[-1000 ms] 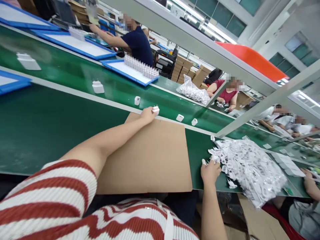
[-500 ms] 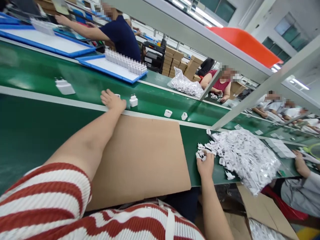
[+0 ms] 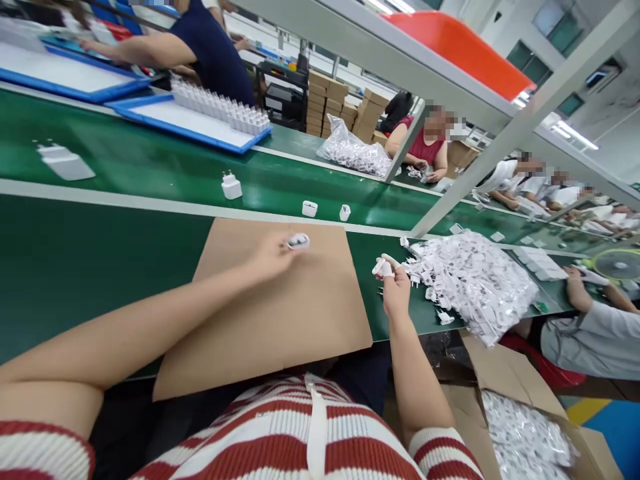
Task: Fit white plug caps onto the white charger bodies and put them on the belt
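My left hand (image 3: 274, 255), blurred by motion, is closed around a white charger casing (image 3: 299, 241) whose open end shows a dark inside. It is above the brown cardboard sheet (image 3: 280, 300). My right hand (image 3: 397, 290) pinches a small white plug piece (image 3: 380, 268) between thumb and fingers, just right of the cardboard. Beside that hand spills a heap of white two-pin plug pieces (image 3: 470, 273) from a clear plastic bag. Beyond the cardboard, a charger with pins up (image 3: 231, 186) and two white casings (image 3: 309, 209) stand on the green belt (image 3: 280, 180).
Another charger (image 3: 66, 162) lies on the belt at left. A blue-rimmed tray (image 3: 200, 130) bears rows of chargers. A slanting metal post (image 3: 465, 160) rises at right, under a shelf with an orange bin (image 3: 455, 50). Co-workers sit across and at right; below is an open carton (image 3: 530, 427) of bagged parts.
My left hand has come back from the belt to above the cardboard with a casing. My right hand has lifted a plug piece from the heap's edge. The whole view has shifted.
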`<state>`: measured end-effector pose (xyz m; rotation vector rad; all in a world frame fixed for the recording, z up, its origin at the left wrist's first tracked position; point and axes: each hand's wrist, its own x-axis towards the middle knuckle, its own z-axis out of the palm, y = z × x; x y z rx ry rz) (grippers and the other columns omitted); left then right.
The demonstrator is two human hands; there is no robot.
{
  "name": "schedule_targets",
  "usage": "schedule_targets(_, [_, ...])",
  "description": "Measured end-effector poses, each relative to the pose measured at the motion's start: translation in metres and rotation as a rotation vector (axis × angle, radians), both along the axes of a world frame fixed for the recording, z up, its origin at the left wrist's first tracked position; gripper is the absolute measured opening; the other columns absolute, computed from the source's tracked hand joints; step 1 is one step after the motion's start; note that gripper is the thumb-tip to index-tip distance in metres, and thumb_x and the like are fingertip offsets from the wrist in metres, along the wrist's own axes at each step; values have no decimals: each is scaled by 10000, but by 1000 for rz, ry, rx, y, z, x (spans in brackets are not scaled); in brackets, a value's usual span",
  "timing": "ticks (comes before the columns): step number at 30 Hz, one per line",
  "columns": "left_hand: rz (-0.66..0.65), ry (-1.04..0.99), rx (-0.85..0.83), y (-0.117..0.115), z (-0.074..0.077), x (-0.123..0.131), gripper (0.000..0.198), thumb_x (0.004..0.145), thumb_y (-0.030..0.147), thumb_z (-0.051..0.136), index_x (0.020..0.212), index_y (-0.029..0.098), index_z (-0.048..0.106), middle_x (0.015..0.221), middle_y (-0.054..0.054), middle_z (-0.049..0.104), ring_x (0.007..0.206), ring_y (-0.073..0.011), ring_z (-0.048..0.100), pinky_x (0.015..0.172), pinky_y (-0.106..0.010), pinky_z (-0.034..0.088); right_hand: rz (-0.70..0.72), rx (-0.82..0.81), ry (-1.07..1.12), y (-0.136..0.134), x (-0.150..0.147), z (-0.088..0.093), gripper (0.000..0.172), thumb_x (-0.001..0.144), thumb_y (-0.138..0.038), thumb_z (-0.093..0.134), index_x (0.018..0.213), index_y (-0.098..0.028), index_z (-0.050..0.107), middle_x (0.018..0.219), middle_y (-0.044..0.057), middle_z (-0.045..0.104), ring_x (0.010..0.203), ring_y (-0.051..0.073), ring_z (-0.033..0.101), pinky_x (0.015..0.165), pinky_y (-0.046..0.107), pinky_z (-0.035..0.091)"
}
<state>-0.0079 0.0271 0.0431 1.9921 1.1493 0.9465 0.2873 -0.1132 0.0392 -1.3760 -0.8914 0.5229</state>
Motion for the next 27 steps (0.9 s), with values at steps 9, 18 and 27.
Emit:
schedule_targets(9, [-243, -16, 56, -55, -38, 26, 420, 845, 358, 705, 1235, 202, 683, 1258, -124, 723, 1174, -336, 644, 1052, -493, 511, 331, -129, 12, 5, -52, 20, 297, 784, -482, 804, 901, -209, 799, 878, 45, 742, 732, 163, 648, 656, 318, 555])
schedule_targets(18, [-244, -114, -17, -48, -40, 27, 306, 877, 417, 706, 1086, 196, 741, 981, -74, 729, 899, -252, 643, 834, -385, 505, 421, -120, -688, 23, -70, 31, 178, 900, -359, 710, 995, -253, 816, 975, 65, 696, 880, 210, 677, 808, 350, 574])
schedule_targets(27, [-255, -144, -65, -42, -37, 25, 282, 837, 453, 722, 793, 183, 654, 746, -23, 628, 693, -191, 559, 637, -314, 384, 570, -331, -1568, 42, -100, 66, 345, 874, -30, 514, 1072, -203, 737, 1054, 110, 660, 904, 239, 581, 667, 304, 419])
